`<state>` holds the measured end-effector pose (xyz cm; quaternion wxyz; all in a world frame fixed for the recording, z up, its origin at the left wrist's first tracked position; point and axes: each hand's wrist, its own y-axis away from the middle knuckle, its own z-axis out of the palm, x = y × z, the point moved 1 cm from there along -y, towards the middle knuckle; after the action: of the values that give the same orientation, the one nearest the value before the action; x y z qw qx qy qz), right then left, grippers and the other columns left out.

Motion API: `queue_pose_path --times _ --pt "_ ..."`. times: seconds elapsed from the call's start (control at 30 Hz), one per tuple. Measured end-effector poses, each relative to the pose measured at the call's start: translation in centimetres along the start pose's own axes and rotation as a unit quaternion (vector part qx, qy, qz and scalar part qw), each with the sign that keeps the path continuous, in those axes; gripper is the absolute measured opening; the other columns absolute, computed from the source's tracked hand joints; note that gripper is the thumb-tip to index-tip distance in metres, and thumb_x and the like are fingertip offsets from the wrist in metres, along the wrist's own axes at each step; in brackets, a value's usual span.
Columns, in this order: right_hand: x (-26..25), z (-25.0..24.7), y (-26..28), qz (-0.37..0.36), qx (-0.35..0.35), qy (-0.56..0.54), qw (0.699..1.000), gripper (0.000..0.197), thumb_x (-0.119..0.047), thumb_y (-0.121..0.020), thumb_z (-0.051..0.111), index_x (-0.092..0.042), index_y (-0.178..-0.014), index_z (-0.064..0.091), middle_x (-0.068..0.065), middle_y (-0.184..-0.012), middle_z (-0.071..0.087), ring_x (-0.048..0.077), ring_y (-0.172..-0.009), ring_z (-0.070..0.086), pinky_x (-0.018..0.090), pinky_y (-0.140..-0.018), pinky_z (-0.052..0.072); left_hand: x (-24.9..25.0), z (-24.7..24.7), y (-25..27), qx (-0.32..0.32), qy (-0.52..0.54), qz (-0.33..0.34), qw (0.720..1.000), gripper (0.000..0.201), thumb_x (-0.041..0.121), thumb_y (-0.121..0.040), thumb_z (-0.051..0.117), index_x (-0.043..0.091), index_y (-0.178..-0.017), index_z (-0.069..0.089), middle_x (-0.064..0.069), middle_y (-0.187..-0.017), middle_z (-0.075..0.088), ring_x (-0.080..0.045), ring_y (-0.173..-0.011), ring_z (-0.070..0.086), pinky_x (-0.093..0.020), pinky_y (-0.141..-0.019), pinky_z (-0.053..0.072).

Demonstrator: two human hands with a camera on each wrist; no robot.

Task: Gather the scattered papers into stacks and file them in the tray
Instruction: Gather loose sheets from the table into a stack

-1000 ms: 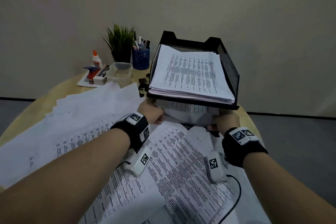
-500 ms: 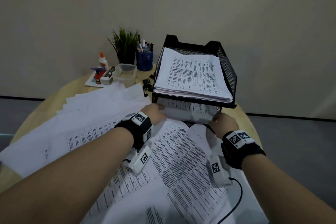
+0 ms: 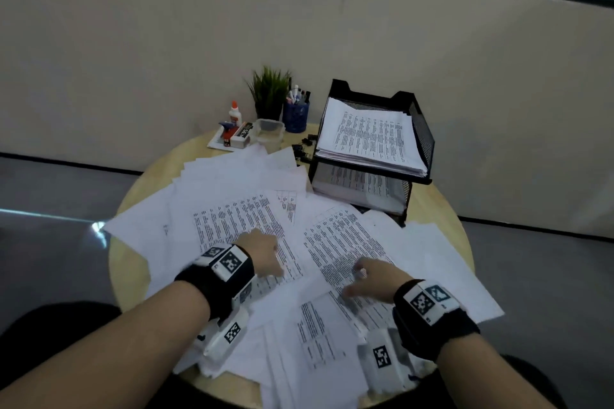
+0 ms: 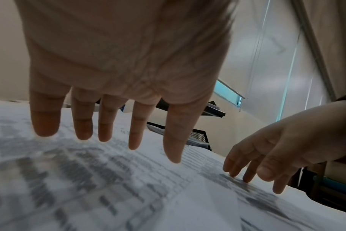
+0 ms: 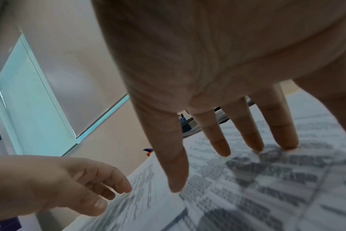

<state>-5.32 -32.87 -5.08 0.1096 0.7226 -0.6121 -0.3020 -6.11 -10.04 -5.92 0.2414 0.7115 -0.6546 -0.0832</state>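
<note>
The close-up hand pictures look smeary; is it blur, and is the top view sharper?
Left wrist view: print on the papers is smeared. Right wrist view: same streaking beneath the right hand. Head view: sharper, though dim, with the hands slightly soft.

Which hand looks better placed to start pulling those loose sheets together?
Probably the right hand: its fingertips already touch the scattered papers, while the left hand hovers open just above them, fingers spread.

light: dim, even | glare: floor, left | blur: wrist views — motion-smeared | edges — bowed
</note>
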Motion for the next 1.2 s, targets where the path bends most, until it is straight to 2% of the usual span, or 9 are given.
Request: queue_pose_path --times 0.17,0.3,0.5,0.67,0.77,0.93,1.03,1.1,1.2 --pt "-0.7 2.2 1.1 -0.004 0.017 -0.022 1.000 0.046 -0.042 -0.084 0.066 -0.015 -0.118 0.051 0.002 -0.115 0.057 0.015 -0.096 0.049 0.022 -0.071 0.040 -2.5 2.8 2.0 -0.003 0.009 -0.057 0.998 0.065 0.050 -0.076 0.065 0.019 -0.130 0.044 -0.011 -0.130 0.042 -0.029 -0.119 0.044 -0.037 -0.098 0.043" --pt "-0.7 3.0 1.3 0.002 0.050 -0.020 0.999 0.032 -0.042 -0.085 0.065 -0.017 -0.098 0.049 0.001 -0.101 0.053 0.016 -0.090 0.049 0.018 -0.057 0.033 -5.2 3.9 2.8 0.022 0.071 -0.176 0.982 0.057 0.042 -0.083 0.056 0.012 -0.129 0.040 -0.016 -0.131 0.039 -0.033 -0.121 0.040 -0.038 -0.101 0.037" --pt "-1.5 5.1 1.2 0.011 0.086 0.038 0.995 0.035 -0.045 -0.084 0.063 -0.016 -0.100 0.052 0.004 -0.110 0.053 0.019 -0.100 0.052 0.026 -0.080 0.044 -10.4 5.7 3.6 0.088 0.191 -0.276 0.938 0.069 0.054 -0.077 0.060 0.007 -0.124 0.041 -0.020 -0.132 0.041 -0.036 -0.122 0.041 -0.042 -0.101 0.040" --pt "-2.2 6.5 0.8 -0.002 0.121 -0.079 0.990 0.037 -0.033 -0.084 0.065 -0.009 -0.112 0.058 0.009 -0.114 0.058 0.019 -0.097 0.057 0.027 -0.083 0.047 -11.6 5.6 3.9 0.146 0.206 -0.294 0.922 0.081 0.066 -0.069 0.065 0.007 -0.122 0.049 -0.017 -0.128 0.046 -0.033 -0.119 0.044 -0.040 -0.098 0.042" --pt "-2.6 6.5 0.6 0.011 0.137 -0.189 0.972 0.055 -0.024 -0.086 0.066 -0.008 -0.135 0.046 0.008 -0.126 0.055 0.015 -0.103 0.052 0.029 -0.094 0.045 -11.6 5.7 4.2 0.161 0.206 -0.304 0.916 0.090 0.067 -0.063 0.070 0.006 -0.125 0.047 -0.017 -0.130 0.042 -0.033 -0.122 0.040 -0.042 -0.098 0.038" --pt "-3.7 6.6 -0.1 0.003 0.148 -0.253 0.956 0.067 -0.021 -0.086 0.066 -0.009 -0.144 0.035 0.006 -0.130 0.052 0.020 -0.117 0.052 0.030 -0.098 0.041 -11.8 5.3 4.1 0.158 0.246 -0.301 0.907 0.092 0.055 -0.061 0.079 0.005 -0.129 0.042 -0.018 -0.133 0.040 -0.034 -0.124 0.039 -0.042 -0.102 0.039" --pt "-3.5 6.7 -0.7 0.013 0.118 -0.341 0.933 0.055 -0.018 -0.089 0.065 -0.011 -0.138 0.041 0.005 -0.108 0.056 0.015 -0.093 0.057 0.023 -0.088 0.045 -12.2 5.3 3.9 0.168 0.286 -0.291 0.897 0.088 0.054 -0.064 0.078 0.006 -0.129 0.045 -0.018 -0.131 0.044 -0.035 -0.122 0.043 -0.041 -0.100 0.042" --pt "-3.1 6.9 -1.1 0.022 0.112 -0.365 0.924 0.041 -0.019 -0.089 0.064 -0.010 -0.128 0.051 0.007 -0.106 0.061 0.017 -0.092 0.060 0.026 -0.087 0.050 -12.6 5.4 3.6 0.181 0.348 -0.256 0.884 0.074 0.052 -0.068 0.077 0.005 -0.120 0.055 -0.016 -0.123 0.055 -0.034 -0.112 0.052 -0.039 -0.094 0.047" --pt "-2.7 7.1 -1.0 0.023 0.112 -0.394 0.912 0.029 -0.009 -0.089 0.063 -0.005 -0.118 0.060 0.008 -0.092 0.064 0.016 -0.083 0.061 0.018 -0.069 0.053 -12.4 5.5 3.3 0.215 0.461 -0.204 0.837 0.048 0.026 -0.078 0.075 -0.001 -0.114 0.058 -0.016 -0.115 0.063 -0.031 -0.101 0.059 -0.031 -0.081 0.046"
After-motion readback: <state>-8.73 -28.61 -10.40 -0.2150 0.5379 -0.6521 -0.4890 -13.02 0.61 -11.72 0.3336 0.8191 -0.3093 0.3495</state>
